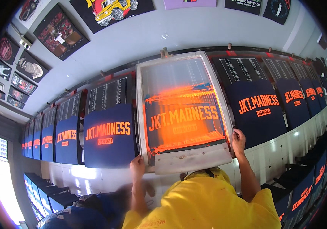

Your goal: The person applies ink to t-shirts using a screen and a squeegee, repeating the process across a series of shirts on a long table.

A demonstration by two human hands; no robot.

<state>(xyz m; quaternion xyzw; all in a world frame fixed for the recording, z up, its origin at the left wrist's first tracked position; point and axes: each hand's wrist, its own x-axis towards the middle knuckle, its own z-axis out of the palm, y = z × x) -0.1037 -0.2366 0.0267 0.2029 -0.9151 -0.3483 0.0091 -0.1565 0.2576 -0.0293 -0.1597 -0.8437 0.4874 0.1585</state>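
A screen-printing frame lies over one of the boards in the middle, its pale rim around a mesh smeared with bright orange ink. Orange lettering shows in the mesh. Across the frame's near end runs a wide grey flat strip. My left hand is closed on the near left corner, and my right hand grips the right side close to the near corner. The shirt under the frame is hidden. Beside it lie a navy shirt on the left and another navy shirt on the right, both printed in orange.
Boards with printed navy shirts run along both sides in a long row. A dark rail passes behind them. More printed shirts stand in a row at lower right. Blue cloth lies at lower left. Printed pieces hang on the wall.
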